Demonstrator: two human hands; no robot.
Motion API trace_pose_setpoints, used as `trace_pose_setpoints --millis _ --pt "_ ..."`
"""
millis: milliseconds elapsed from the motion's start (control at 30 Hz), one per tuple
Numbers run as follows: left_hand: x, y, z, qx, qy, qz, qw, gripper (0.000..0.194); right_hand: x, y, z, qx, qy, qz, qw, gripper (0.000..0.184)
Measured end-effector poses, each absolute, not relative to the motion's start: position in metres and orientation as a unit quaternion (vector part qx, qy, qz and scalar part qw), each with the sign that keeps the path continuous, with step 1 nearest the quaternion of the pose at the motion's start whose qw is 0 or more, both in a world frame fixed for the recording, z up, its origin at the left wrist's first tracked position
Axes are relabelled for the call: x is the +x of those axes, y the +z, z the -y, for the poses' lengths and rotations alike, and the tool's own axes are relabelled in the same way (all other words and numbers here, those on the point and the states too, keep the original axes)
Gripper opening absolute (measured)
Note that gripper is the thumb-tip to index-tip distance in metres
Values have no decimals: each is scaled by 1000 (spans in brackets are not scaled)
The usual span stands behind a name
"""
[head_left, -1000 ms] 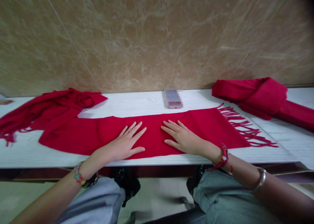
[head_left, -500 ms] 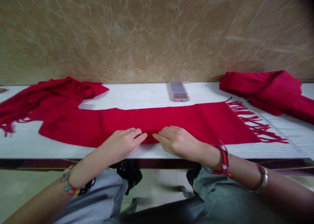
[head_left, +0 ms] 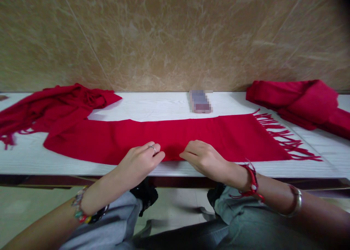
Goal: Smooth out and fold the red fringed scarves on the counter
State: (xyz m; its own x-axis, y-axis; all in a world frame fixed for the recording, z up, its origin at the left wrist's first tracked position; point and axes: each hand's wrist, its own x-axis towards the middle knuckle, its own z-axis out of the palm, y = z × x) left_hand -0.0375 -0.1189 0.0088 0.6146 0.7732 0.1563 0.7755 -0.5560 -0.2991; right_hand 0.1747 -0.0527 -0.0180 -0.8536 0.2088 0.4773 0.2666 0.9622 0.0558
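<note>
A red scarf (head_left: 169, 137) lies stretched flat across the white table (head_left: 147, 106), its fringe (head_left: 284, 138) spread at the right end. Its left end runs into a crumpled heap of red cloth (head_left: 62, 106). At the scarf's near edge, left of its middle, my left hand (head_left: 140, 158) is closed with the fingers curled onto the fabric. My right hand (head_left: 206, 158) pinches the same edge a short way to the right. Both sets of fingertips are partly hidden beneath the hands.
Behind the scarf a phone (head_left: 201, 102), partly blurred out, rests near the brown marble-patterned wall (head_left: 175, 38). Another folded red cloth (head_left: 295, 100) lies at the right rear. The table's front edge runs just before my knees.
Both hands went from lying flat with spread fingers to closing on the scarf's near edge. Over the last half second they moved slightly apart. The view has shifted a little.
</note>
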Motion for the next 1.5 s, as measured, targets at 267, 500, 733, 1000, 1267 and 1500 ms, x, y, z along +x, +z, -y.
trace_pose_setpoints --millis 267,500,733,1000,1267,1500 --pt "-40 8 116 -909 52 394 126 23 184 -18 50 -50 -61 981 175 27" --pt "-41 9 122 -911 56 404 64 30 190 -3 44 -61 81 987 125 25" --pt "-29 13 134 -891 60 446 55 23 165 -1 45 -119 25 988 95 23" --pt "-25 16 130 -901 76 424 56 21 156 5 36 -130 38 985 108 24" --pt "-26 10 121 -885 76 455 65 14 172 8 24 -128 162 978 34 22" --pt "-35 17 115 -890 89 440 80 29 186 8 32 -113 158 980 52 27"
